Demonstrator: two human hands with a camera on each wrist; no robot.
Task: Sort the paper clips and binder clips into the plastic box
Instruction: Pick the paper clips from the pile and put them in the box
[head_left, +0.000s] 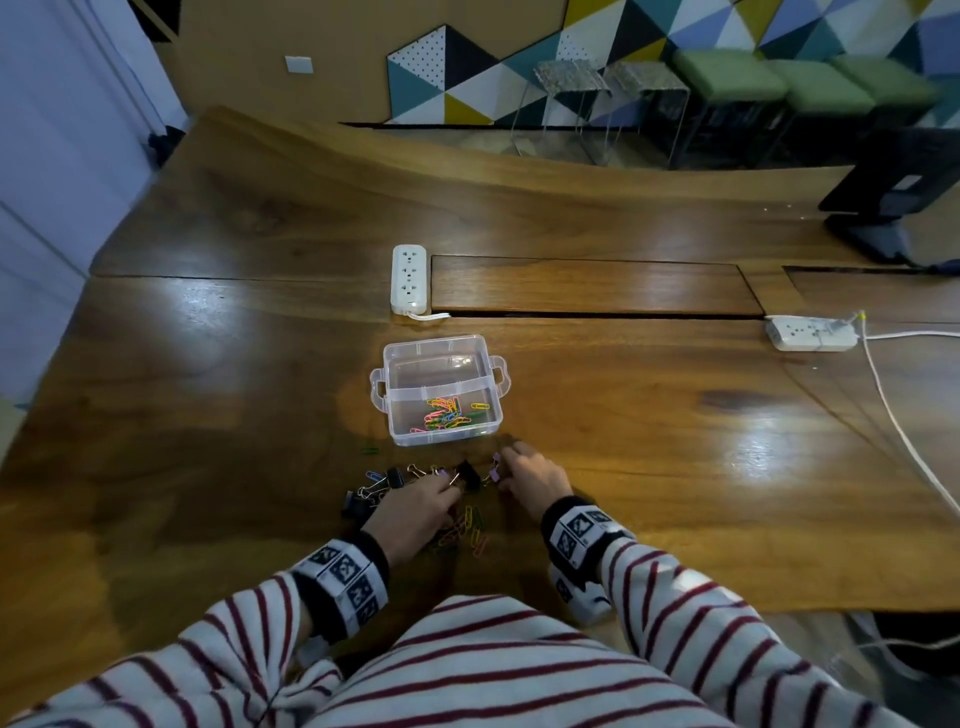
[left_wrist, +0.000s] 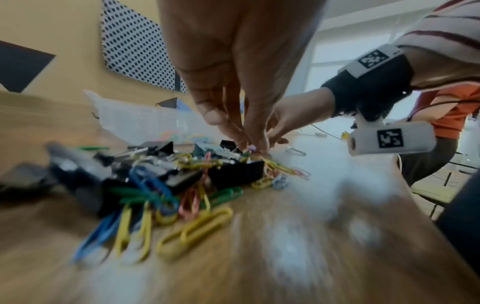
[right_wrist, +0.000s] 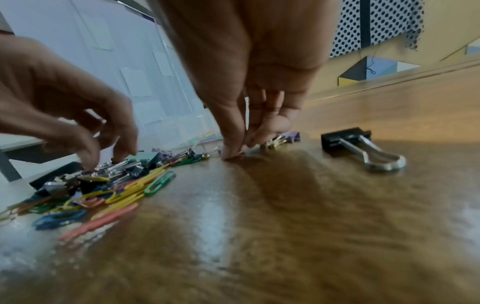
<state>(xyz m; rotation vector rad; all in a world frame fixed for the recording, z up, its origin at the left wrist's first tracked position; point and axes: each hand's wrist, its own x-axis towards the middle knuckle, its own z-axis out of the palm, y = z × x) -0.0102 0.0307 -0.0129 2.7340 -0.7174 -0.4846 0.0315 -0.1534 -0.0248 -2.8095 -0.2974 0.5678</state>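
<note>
Head view first: plastic box stands open on the wooden table, split in two, with coloured paper clips in its near compartment and the far one bare. Just in front of it lie a loose pile of binder clips and more paper clips, and both hands reach into it. From above, the left hand and right hand hide their own fingertips, so the grip cannot be read here. Two white power strips lie farther back. The wrist bands carry square black-and-white code tags, with no readable writing.

Left wrist view: the left hand's thumb and fingers come together at the far edge of the pile, pinching at something small; which clip it is cannot be made out. The right hand meets it from the other side. Nearer clips are blurred. A person in an orange top, cut off at the right edge, shows only here.

Right wrist view: the right hand's fingertips press together on the table top, pinching something thin and hard to identify. A black binder clip lies apart to the right, unseen elsewhere. The left hand hovers curled over the pile.
</note>
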